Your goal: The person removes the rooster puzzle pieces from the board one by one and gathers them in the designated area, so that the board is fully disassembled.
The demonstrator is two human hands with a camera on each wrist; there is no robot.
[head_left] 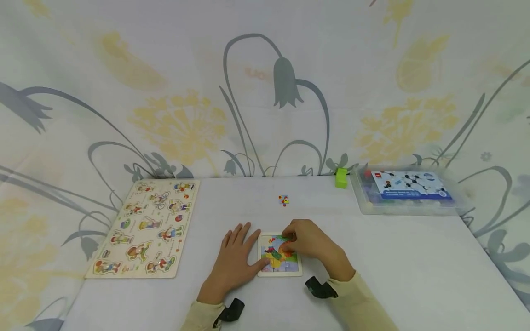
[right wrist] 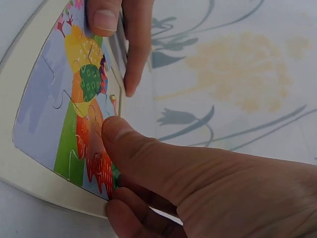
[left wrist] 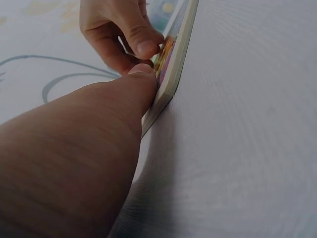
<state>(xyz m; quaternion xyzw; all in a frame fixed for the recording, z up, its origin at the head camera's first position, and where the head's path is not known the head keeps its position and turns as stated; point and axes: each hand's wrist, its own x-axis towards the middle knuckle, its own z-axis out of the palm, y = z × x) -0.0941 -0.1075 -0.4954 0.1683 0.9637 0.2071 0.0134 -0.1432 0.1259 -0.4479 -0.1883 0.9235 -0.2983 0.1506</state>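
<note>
A jigsaw puzzle (head_left: 279, 266) with a colourful hen picture lies in a pale frame on the white table. My left hand (head_left: 235, 257) rests beside it, fingers stretched out, its thumb on the frame's left side. Over the upper right part, my right hand (head_left: 308, 241) pinches a puzzle piece with thumb and curled fingers, and the hand mostly hides this piece. In the right wrist view its thumb (right wrist: 116, 130) lies against the hen's orange-red tail (right wrist: 94, 148), with the other fingers at the frame's edge. One loose puzzle piece (head_left: 283, 200) lies beyond the frame.
A wooden board (head_left: 141, 230) with figures of children lies at the left. At the back right stand a lidded clear plastic box (head_left: 407, 191) with a printed label and a small green block (head_left: 341, 178). A flower-printed cloth (head_left: 265, 92) hangs behind the table.
</note>
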